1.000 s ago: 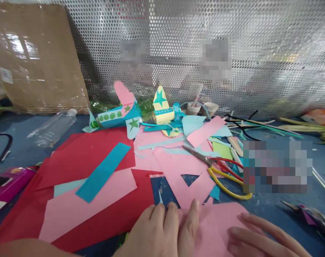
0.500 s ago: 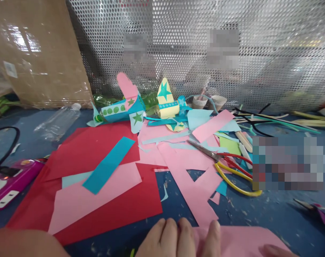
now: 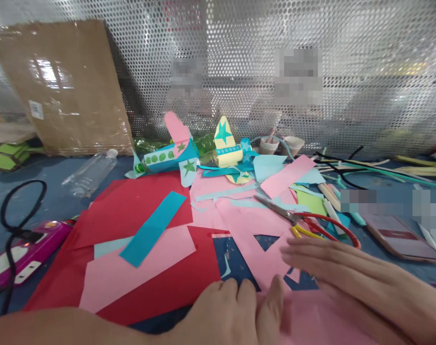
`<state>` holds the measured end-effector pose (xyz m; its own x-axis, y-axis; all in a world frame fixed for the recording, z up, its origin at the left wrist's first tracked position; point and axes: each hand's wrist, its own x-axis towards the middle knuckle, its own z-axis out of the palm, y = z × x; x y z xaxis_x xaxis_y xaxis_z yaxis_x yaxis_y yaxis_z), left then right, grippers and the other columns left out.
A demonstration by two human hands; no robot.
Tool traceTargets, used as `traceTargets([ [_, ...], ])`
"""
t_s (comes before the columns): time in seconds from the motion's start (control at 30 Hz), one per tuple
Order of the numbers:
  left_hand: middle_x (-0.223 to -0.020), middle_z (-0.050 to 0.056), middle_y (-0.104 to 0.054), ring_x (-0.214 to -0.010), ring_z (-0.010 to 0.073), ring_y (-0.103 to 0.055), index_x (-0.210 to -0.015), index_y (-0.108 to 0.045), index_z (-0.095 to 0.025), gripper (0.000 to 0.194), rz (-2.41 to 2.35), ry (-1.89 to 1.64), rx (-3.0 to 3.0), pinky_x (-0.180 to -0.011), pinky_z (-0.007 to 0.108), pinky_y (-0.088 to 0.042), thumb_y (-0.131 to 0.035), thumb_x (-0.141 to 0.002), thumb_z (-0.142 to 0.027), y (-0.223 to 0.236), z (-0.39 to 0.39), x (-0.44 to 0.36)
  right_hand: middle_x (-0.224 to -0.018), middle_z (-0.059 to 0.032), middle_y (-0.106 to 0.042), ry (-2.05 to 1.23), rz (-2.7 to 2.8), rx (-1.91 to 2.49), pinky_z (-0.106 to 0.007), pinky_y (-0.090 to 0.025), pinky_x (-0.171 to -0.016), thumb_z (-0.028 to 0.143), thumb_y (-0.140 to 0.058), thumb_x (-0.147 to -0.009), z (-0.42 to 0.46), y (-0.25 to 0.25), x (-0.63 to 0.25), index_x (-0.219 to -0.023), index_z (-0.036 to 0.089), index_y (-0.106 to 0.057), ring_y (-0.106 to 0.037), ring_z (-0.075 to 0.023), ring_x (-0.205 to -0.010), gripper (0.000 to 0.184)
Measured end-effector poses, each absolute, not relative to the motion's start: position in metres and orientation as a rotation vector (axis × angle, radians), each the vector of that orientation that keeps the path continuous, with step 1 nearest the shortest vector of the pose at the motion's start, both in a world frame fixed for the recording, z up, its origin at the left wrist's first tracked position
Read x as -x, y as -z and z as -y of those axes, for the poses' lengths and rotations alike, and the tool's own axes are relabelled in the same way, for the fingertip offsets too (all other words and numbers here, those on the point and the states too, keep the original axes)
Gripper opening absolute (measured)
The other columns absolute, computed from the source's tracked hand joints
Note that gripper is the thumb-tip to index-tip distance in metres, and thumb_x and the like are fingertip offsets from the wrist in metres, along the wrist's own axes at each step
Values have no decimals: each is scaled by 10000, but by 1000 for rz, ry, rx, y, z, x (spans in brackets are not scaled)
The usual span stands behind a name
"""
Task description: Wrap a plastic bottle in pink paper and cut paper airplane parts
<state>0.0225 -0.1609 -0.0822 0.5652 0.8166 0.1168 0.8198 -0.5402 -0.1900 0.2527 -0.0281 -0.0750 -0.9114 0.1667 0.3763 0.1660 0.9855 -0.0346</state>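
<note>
At the bottom middle my left hand (image 3: 227, 311) is curled, its fingers bent together and its thumb down on a sheet of pink paper (image 3: 307, 318). My right hand (image 3: 350, 273) lies stretched out flat above that sheet, fingers straight and holding nothing. Just beyond its fingertips are scissors (image 3: 293, 218) with red and yellow handles, partly covered by the hand. A long pink paper strip (image 3: 239, 244) runs up from near my left thumb. The near part of the pink sheet is out of frame.
Red paper (image 3: 131, 206) lies at the left, with a blue strip (image 3: 153, 229) across it. Two decorated bottle planes (image 3: 167, 155) stand behind. A clear bottle (image 3: 92, 172), a magenta glue gun-like device (image 3: 41, 244) with black cable, a phone (image 3: 405, 237) and a cardboard sheet (image 3: 70, 105) surround the papers.
My right hand has come up from the lower right edge and now reaches over the pink sheet toward the scissors' handles. My left hand stays on the paper. The view has shifted slightly.
</note>
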Motion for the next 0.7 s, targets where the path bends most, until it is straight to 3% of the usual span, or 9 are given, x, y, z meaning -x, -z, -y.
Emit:
traceTargets([
  [0.1,-749,39,-676,-563,193,-600,-1274,-496,-64,360,1353,101,2563,-419,294,-403,-494,-916,-108,86,160,-22,-1393,14,-586,-279,2855,288,-272,-528,-1014,68,-451,-851,16,64,-209,-1400,257,-501,-571,-157,-1254,582],
  [0.17,-712,30,-655,-536,184,-583,-1251,-502,-62,342,1307,154,2523,-403,289,-373,-486,-910,-92,88,159,-21,-1438,-15,-545,-514,2951,205,-342,-463,-1089,55,-436,-859,8,68,-177,-1401,225,-503,-495,-181,-1330,572],
  [0.23,-667,18,-626,-508,176,-557,-1235,-502,-51,336,1267,196,2470,-390,286,-345,-471,-901,-72,90,159,-21,-1447,-50,-534,-547,2956,227,-356,-431,-1112,70,-357,-934,1,75,-148,-1427,188,-466,-475,-166,-1342,519],
  [0.37,-632,4,-588,-491,175,-533,-1099,-552,-99,222,1307,172,2515,-384,290,-309,-462,-897,-79,93,159,-20,-1440,-117,-525,-625,3031,170,-415,-380,-1141,70,-335,-958,-1,87,-116,-1386,120,-511,-435,-209,-1363,465],
  [0.53,-695,33,-624,-555,175,-587,-937,-582,-127,98,1534,40,2687,-422,284,-353,-488,-919,-147,92,156,-22,-1344,-159,-588,-783,3075,184,-375,-454,-1072,22,-353,-916,8,83,-128,-1316,93,-590,-533,-224,-1261,471],
  [0.67,-730,49,-655,-584,179,-593,-933,-597,-126,109,1680,-26,2712,-454,284,-384,-497,-919,-168,91,157,-26,-1201,-76,-692,-1052,3059,201,-286,-499,-1010,63,-429,-916,5,70,-139,-1166,151,-697,-652,-167,-1091,376],
  [0.7,-731,47,-652,-595,185,-594,-965,-594,-127,114,1684,3,2706,-462,286,-389,-499,-907,-155,92,157,-26,-1232,-71,-684,-1026,3030,231,-290,-480,-1035,89,-426,-933,3,70,-138,-1202,150,-675,-638,-164,-1127,371],
])
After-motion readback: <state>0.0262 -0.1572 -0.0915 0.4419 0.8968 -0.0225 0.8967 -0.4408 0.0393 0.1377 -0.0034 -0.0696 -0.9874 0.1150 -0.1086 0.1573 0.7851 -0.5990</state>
